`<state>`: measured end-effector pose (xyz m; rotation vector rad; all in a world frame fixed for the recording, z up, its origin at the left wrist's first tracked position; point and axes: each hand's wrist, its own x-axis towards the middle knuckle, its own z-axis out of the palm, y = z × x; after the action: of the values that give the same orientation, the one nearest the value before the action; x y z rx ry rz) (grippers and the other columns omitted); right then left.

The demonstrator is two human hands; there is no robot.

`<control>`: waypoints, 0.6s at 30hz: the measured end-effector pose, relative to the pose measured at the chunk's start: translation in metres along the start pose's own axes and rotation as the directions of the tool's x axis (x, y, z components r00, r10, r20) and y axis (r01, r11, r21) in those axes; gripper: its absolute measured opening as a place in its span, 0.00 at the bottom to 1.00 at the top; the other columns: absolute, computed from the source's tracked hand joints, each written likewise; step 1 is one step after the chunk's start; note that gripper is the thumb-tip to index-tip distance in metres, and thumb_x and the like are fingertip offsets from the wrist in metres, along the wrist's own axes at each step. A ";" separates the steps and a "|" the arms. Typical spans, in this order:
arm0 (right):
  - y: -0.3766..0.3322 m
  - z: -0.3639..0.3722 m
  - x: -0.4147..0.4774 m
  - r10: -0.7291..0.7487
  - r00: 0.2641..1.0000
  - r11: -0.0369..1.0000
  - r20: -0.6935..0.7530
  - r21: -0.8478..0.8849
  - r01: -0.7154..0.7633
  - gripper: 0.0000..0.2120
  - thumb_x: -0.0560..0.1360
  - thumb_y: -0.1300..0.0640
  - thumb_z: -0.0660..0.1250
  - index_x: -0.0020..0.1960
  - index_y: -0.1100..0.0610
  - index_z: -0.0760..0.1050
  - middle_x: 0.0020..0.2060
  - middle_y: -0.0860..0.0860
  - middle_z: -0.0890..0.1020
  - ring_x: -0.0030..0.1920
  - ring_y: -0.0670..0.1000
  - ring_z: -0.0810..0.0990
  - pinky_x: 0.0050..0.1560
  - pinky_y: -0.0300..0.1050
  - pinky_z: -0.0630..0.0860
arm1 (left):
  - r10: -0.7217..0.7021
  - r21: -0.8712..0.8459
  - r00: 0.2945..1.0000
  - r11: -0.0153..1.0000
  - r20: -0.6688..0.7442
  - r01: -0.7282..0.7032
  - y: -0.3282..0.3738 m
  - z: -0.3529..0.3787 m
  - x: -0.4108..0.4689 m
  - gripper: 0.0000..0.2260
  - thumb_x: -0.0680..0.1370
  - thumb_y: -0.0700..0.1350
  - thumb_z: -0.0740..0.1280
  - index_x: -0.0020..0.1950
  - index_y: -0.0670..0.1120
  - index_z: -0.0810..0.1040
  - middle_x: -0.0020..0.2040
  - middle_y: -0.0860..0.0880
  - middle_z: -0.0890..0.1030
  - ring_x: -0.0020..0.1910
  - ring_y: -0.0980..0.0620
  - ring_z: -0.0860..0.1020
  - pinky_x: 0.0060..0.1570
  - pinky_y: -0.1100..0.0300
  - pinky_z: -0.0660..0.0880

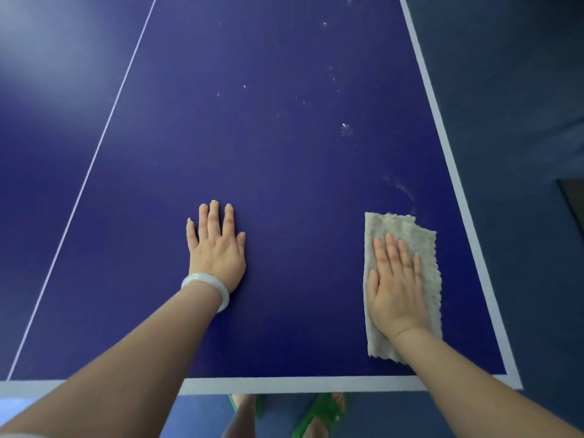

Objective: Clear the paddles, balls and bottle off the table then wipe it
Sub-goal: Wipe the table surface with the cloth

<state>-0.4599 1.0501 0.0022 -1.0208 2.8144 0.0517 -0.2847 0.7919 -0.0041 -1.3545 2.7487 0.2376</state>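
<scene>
the beige cloth (407, 229) lies flat on the blue table tennis table (284, 153), in its near right part, just inside the white side line. my right hand (396, 286) presses on it, fingers straight, gripping nothing. my left hand (218, 248) rests flat and released on the bare top to the left, a white bangle (208, 284) at its wrist. pale specks (346, 128) dot the surface farther off. green sandals (319, 412) show below the near edge.
</scene>
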 end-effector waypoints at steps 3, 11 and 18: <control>-0.001 0.002 0.000 -0.010 1.000 1.000 -0.006 -0.011 0.010 0.29 0.79 0.49 0.37 0.80 0.51 0.40 0.80 0.49 0.44 0.79 0.51 0.40 0.79 0.55 0.40 | 0.048 -0.032 0.998 0.998 -0.044 -0.050 0.040 0.000 -0.023 0.26 0.83 0.51 0.50 0.80 0.44 0.54 0.80 0.41 0.50 0.79 0.41 0.45 0.77 0.44 0.42; 0.001 0.001 -0.021 -0.117 0.993 0.992 -0.014 0.049 0.118 0.29 0.81 0.50 0.41 0.80 0.53 0.41 0.80 0.52 0.43 0.79 0.53 0.39 0.78 0.58 0.44 | -0.055 -0.015 0.998 0.998 -0.022 0.054 0.132 0.028 -0.079 0.28 0.82 0.56 0.40 0.80 0.45 0.42 0.81 0.44 0.42 0.79 0.45 0.38 0.76 0.44 0.38; 0.103 0.002 -0.034 -0.545 0.837 0.837 0.043 -0.035 0.546 0.29 0.81 0.50 0.48 0.81 0.52 0.47 0.80 0.49 0.49 0.80 0.51 0.47 0.77 0.56 0.49 | -0.086 -0.004 0.996 0.996 -0.034 0.086 0.137 0.028 -0.078 0.28 0.82 0.56 0.41 0.80 0.45 0.47 0.81 0.45 0.46 0.79 0.47 0.41 0.77 0.45 0.39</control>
<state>-0.5000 1.1514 0.0037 -1.7745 2.3893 0.0661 -0.3456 0.9398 -0.0074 -1.4869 2.7103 0.2150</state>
